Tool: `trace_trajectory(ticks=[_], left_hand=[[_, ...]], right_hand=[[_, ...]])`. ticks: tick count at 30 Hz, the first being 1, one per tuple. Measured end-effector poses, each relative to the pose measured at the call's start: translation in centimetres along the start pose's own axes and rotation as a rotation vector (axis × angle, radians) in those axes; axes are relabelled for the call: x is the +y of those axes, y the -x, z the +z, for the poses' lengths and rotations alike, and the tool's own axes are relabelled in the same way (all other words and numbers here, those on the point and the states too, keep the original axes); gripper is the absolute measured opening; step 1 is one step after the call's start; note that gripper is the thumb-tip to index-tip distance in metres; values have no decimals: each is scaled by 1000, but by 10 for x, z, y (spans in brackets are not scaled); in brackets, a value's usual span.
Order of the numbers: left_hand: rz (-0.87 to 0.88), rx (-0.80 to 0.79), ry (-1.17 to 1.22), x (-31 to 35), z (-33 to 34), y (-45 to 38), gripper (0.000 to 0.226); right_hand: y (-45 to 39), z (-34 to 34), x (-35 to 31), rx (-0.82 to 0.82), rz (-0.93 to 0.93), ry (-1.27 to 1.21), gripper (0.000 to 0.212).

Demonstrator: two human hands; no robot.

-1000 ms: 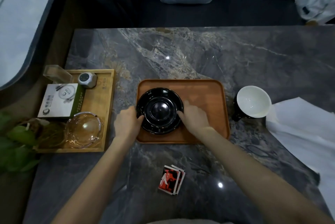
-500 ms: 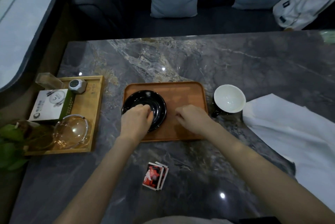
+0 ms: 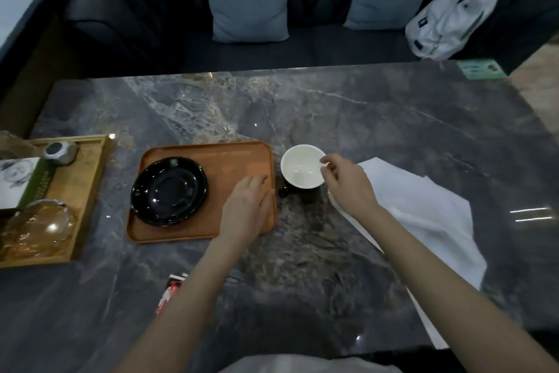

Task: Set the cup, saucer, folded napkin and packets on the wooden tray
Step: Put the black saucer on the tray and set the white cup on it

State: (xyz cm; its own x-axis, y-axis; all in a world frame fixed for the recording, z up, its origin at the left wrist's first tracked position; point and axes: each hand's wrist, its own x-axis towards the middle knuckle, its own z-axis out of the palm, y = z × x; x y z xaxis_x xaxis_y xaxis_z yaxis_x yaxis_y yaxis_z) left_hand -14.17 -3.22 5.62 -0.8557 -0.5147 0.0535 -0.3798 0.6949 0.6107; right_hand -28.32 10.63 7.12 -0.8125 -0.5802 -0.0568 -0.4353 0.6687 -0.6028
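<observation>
Head view, everything placed relative to the wooden tray (image 3: 239,158) on the marble table (image 3: 393,118). Black saucer (image 3: 169,190) sat on the tray's left half, flat. Left hand (image 3: 246,211) lay palm-down over the tray's right near corner, fingers loosely together and extended, holding nothing. Cup (image 3: 302,171), white inside and dark outside, stood upright on the table just beside the tray's right edge, handle toward the tray. Right hand (image 3: 348,185) was at the cup's right rim, thumb and forefinger pinched at the rim; couldn't tell whether they actually touched it. White napkin (image 3: 423,215) lay unfolded on the table farther right of the tray, past the cup. Red packets (image 3: 171,291) lay on the table nearer the person than the tray, partly hidden by the left forearm.
</observation>
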Motion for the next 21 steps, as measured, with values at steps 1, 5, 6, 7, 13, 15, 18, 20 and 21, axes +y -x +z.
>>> trace_trajectory(ticks=[1, 5, 6, 7, 13, 15, 18, 20, 21], left_hand=[[-19, -22, 4, 4, 8, 0, 33], [-148, -144, -3, 10, 39, -7, 40], [-182, -170, -8, 10, 45, -9, 41], [-209, -188, -3, 10, 50, -10, 41], [-306, -188, 55, 12, 59, -16, 36], [-306, -189, 51, 11, 59, -19, 34], [-304, -201, 31, 11, 56, -23, 28], [-294, -223, 15, 10, 53, -26, 24], [-286, -237, 2, 10, 51, -27, 22]], right_hand=[[-3, -2, 8, -10, 19, -19, 28], [-14, -1, 30, -167, 35, 26, 43], [-17, 0, 32, -208, 42, 21, 45], [-19, 2, 34, -239, 37, 9, 45], [-39, 11, 34, -349, 78, -198, 40], [-44, 14, 35, -365, 127, -234, 42], [-48, 15, 37, -373, 156, -198, 44], [-50, 16, 37, -371, 165, -178, 44], [-51, 15, 35, -374, 169, -165, 43]])
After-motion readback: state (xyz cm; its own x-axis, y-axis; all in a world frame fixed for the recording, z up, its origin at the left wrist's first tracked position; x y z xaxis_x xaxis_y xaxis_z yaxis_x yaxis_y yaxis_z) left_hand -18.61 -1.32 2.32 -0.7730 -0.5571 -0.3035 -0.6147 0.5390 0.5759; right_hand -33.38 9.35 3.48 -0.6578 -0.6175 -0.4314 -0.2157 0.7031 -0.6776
